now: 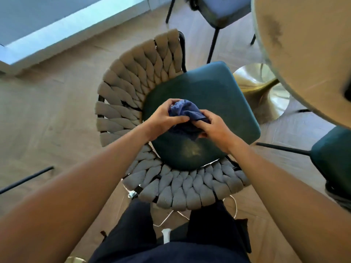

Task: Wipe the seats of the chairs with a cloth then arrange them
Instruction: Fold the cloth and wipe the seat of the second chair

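Observation:
A chair stands right below me, with a dark green seat (209, 95) and a curved backrest of thick grey woven rope (129, 88). Both hands hold a bunched blue cloth (185, 111) just above the middle of the seat. My left hand (163, 118) grips its left side, and my right hand (214, 126) pinches its right side. A dusty pale smear (191, 150) shows on the near part of the seat.
A round beige table (307, 54) with a brass pedestal base (266, 92) stands at the right. A second green chair (334, 158) is at the right edge, a third (222, 10) at the top. A black chair leg (26, 179) lies across the wooden floor at left.

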`<state>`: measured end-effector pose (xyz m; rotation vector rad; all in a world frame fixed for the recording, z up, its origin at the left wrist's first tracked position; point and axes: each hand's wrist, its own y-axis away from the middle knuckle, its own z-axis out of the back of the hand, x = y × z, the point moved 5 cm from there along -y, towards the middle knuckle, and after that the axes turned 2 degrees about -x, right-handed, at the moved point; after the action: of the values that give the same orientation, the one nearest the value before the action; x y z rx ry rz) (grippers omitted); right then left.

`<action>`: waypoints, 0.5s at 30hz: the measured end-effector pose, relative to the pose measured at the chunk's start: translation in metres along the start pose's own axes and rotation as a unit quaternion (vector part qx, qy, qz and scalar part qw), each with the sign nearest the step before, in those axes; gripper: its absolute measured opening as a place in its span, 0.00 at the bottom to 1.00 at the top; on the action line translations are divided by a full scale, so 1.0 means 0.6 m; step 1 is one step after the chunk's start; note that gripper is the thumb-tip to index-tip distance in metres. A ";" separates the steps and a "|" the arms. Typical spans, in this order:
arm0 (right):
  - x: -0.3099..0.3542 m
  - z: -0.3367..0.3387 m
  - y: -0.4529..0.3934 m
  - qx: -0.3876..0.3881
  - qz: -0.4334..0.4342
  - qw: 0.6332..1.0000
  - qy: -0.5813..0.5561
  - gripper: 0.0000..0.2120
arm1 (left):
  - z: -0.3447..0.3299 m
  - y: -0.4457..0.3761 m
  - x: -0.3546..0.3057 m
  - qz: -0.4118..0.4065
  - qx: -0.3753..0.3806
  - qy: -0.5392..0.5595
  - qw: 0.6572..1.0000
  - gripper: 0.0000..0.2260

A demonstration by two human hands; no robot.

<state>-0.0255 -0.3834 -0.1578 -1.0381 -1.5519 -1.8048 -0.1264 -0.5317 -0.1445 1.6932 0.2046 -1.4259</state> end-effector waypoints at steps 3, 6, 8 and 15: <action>0.046 -0.068 0.005 -0.027 0.026 0.998 0.046 0.09 | 0.088 0.031 -0.009 -0.029 -0.001 -0.055 0.998 0.16; 0.085 -0.142 0.007 -0.036 0.029 0.997 0.062 0.06 | 0.171 0.068 -0.024 -0.060 0.036 -0.087 0.994 0.13; 0.111 -0.186 0.005 -0.030 0.020 0.997 0.074 0.07 | 0.224 0.090 -0.040 -0.081 0.069 -0.101 0.989 0.13; 0.244 -0.320 -0.002 0.015 0.065 0.997 -0.045 0.16 | 0.383 0.126 -0.109 -0.114 0.134 -0.093 0.980 0.14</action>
<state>-0.1477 -0.5588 -0.0454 -1.1916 -1.5212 -1.6627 -0.2641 -0.7111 -0.0371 1.7804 0.1085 -1.8405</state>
